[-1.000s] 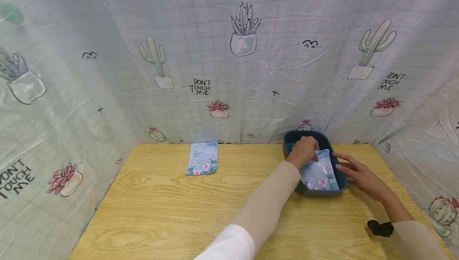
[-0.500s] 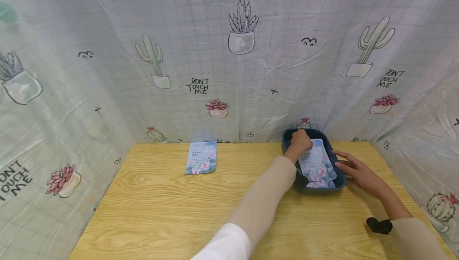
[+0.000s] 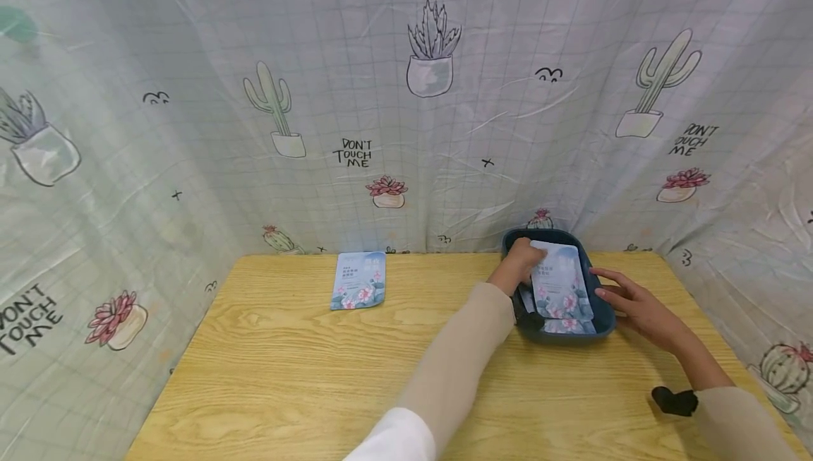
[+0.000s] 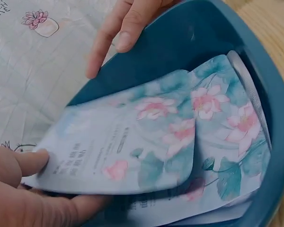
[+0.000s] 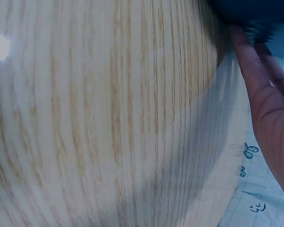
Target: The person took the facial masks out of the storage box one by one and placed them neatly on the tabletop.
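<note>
At the table's back right stands a dark blue plastic basin [image 3: 565, 339] with several flat sachets in it, pale blue with pink lotus flowers. My left hand [image 3: 522, 260] reaches inside and pinches the upper left part of the top sachet [image 3: 562, 283]; the left wrist view shows thumb above and fingers beneath, the sachet tilted over another sachet [image 4: 227, 123]. My right hand [image 3: 641, 311] touches the basin's right rim with nearly straight fingers [image 5: 251, 64]. One more sachet [image 3: 358, 280] lies flat near the table's back edge, left of the basin.
The wooden table [image 3: 305, 376] carries the basin close to its back edge. A curtain [image 3: 381, 94] printed with cacti hangs right behind the table and along both sides. A black strap piece [image 3: 675, 402] sits at my right cuff.
My left hand has shifted left inside the basin, from over the sachet's top to its left edge. The top sachet now lies farther back, exposing another below. My right hand stays at the rim.
</note>
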`<state>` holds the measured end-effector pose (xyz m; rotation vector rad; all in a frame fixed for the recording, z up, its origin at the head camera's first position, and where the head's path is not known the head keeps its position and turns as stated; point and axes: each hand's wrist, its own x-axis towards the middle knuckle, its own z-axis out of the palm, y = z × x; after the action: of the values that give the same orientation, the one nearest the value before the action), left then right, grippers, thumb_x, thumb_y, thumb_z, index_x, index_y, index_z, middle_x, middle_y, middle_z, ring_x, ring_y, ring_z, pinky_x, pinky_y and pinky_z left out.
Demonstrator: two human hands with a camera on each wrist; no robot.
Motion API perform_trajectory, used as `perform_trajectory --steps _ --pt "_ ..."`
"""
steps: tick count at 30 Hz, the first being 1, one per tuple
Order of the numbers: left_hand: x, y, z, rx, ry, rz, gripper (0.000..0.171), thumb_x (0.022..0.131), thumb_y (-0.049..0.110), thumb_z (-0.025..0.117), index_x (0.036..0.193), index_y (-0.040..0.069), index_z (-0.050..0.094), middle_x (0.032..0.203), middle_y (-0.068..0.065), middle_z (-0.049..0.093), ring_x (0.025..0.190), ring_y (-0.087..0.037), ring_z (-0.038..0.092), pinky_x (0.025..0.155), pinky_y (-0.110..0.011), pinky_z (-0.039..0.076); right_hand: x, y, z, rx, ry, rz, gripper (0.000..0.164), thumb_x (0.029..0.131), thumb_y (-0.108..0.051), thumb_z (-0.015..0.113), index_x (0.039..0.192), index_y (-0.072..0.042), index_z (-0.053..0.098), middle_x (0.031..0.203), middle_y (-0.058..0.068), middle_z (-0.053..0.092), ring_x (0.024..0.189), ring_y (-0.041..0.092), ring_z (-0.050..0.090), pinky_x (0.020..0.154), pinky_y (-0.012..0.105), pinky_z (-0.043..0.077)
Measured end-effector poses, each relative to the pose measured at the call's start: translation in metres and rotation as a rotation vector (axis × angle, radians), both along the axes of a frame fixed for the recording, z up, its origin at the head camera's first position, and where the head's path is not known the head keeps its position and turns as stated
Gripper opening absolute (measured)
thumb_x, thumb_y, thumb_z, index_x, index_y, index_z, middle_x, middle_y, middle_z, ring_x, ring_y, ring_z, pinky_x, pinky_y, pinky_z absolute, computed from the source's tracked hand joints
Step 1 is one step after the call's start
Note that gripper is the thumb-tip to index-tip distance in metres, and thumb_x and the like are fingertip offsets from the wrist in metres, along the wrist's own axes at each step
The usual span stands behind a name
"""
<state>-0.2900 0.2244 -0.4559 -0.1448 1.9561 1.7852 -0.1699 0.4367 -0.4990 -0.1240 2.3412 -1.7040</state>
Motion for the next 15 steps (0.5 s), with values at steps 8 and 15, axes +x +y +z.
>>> perform_trajectory --steps 8,15 --pt "0.005 -0.006 -0.012 0.272 -0.090 -0.085 0.021 0.091 -0.010 0.069 0.112 -0.006 0.069 0.097 -0.017 0.072 0.093 -0.028 0.070 0.090 -0.044 0.058 0.000 -0.003 -0.001 0.053 0.012 -0.008 0.063 0.111 -0.033 0.045 0.163 -0.010 0.017 0.155 0.040 0.026 0.120 0.012 0.058 0.091 0.044 0.058" --pt "0.016 -0.010 -0.013 0.298 -0.169 -0.067 0.034 0.084 -0.022 0.068 0.115 -0.014 0.057 0.095 -0.015 0.065 0.101 -0.027 0.067 0.098 -0.039 0.055 -0.001 0.000 -0.002 0.107 0.013 -0.012 0.065 0.110 -0.036 0.045 0.163 -0.011 0.017 0.157 0.039 0.024 0.133 0.041 0.047 0.094 0.049 0.056"
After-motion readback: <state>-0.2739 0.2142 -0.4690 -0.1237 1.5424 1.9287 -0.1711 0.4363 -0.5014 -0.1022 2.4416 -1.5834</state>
